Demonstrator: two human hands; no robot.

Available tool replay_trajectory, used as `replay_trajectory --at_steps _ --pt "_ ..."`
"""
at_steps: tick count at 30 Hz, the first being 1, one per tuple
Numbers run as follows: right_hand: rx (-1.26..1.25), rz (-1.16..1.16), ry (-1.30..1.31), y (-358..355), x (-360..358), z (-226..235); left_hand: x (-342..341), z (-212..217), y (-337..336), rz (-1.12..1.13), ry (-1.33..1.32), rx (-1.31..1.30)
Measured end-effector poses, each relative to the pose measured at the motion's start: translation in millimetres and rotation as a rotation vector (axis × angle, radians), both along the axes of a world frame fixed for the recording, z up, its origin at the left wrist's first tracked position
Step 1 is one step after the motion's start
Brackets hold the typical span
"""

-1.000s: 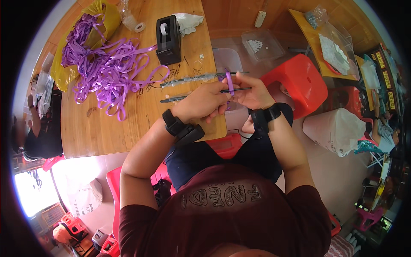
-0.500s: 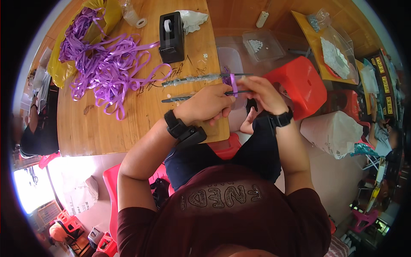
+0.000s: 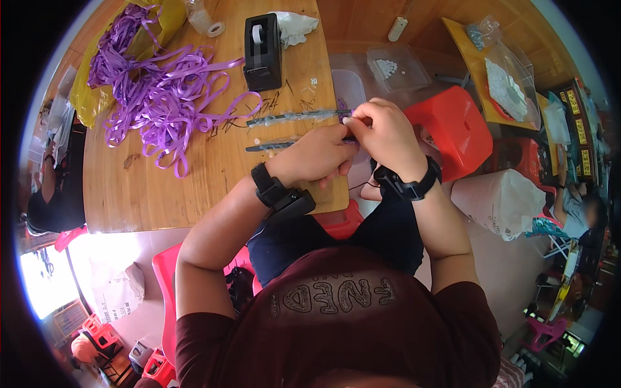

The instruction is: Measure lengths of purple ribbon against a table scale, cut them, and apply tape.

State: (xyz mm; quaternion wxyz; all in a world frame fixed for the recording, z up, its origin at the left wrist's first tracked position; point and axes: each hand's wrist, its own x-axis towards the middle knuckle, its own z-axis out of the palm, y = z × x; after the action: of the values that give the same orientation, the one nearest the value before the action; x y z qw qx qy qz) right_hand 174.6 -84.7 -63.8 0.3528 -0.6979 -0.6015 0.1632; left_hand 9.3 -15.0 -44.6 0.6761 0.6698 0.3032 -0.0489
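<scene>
Two thin dark rods, the far rod [image 3: 294, 118] and the near rod [image 3: 264, 147], lie side by side under clear tape and stick out past the table's right edge. A purple ribbon [image 3: 346, 119] sits at their ends, mostly covered by my hands. My left hand [image 3: 314, 154] is closed over the near rod, fingers curled; what its fingertips hold is hidden. My right hand [image 3: 391, 136] is closed, thumb and index finger pinching the ribbon by the far rod's tip. A tangled heap of purple ribbon [image 3: 187, 90] lies on the table to the left.
A black tape dispenser [image 3: 263, 58] stands beyond the rods on the wooden table [image 3: 213, 197], beside crumpled white plastic [image 3: 297, 27]. A yellow bag [image 3: 84, 97] holds more ribbon. Below the table's right edge is a clear plastic bin [image 3: 352, 84]; a red stool [image 3: 456, 129] stands farther right.
My right hand has swung left and over the rod ends, its spread fingers now closed in a pinch. It covers the ribbon loop that showed before. My left hand stays nearly in place.
</scene>
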Motion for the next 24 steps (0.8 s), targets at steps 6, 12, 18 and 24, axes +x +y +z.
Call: replay_trajectory --at_steps 6,12,18,24 --pt "-0.010 0.105 -0.199 13 9 10 -1 1 1 -0.003 -0.031 0.000" --pt "-0.328 0.148 0.143 18 41 19 -2 -1 0 0.037 -0.043 -0.038" --pt "-0.265 0.059 0.242 4 37 2 -2 2 -1 0.037 -0.033 -0.029" --pt "-0.231 -0.027 0.253 -4 30 0 -1 2 -2 0.040 -0.044 -0.043"
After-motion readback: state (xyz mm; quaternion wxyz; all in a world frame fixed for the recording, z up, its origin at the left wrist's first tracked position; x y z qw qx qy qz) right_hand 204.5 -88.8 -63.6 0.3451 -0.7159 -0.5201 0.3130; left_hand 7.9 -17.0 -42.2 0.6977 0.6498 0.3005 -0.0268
